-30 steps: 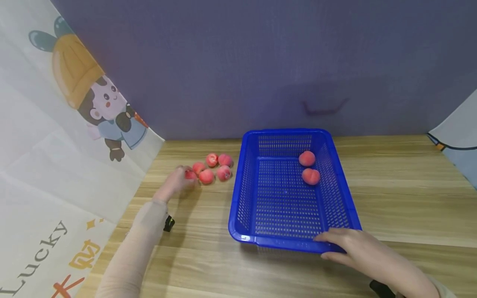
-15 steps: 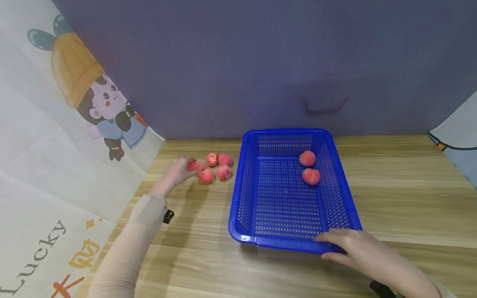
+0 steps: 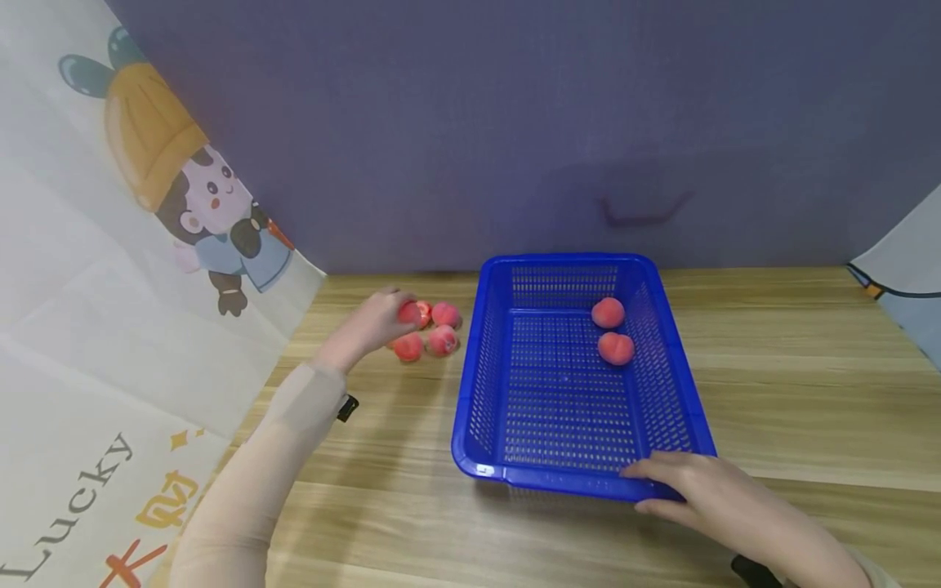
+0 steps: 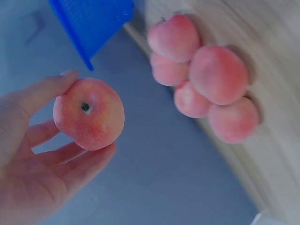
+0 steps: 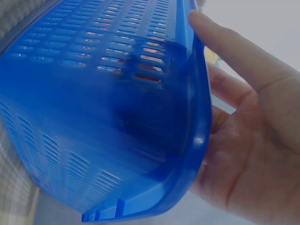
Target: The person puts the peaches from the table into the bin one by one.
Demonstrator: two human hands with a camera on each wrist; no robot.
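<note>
My left hand [image 3: 376,321] holds a peach [image 4: 89,115] between thumb and fingers, with its stem end facing the left wrist camera. In the head view that hand passes over the left part of a cluster of several peaches [image 3: 443,340] on the table. The cluster also shows in the left wrist view, apart from the held fruit. My right hand [image 3: 709,494] grips the near right corner of a blue plastic basket [image 3: 559,482], its thumb and fingers on either side of the rim. Two peaches, a farther one [image 3: 608,313] and a nearer one [image 3: 616,349], lie inside against the right wall.
The wood-grain table [image 3: 794,367] extends on both sides of the basket. A dark grey-blue panel [image 3: 515,131] stands behind it. On the left hangs a white sheet [image 3: 88,327] with a cartoon figure. A black cable [image 3: 893,287] runs at the right edge.
My left hand has picked a peach from the cluster's left end and carried it to the right, over the other fruit. The right hand and the basket have stayed put.
</note>
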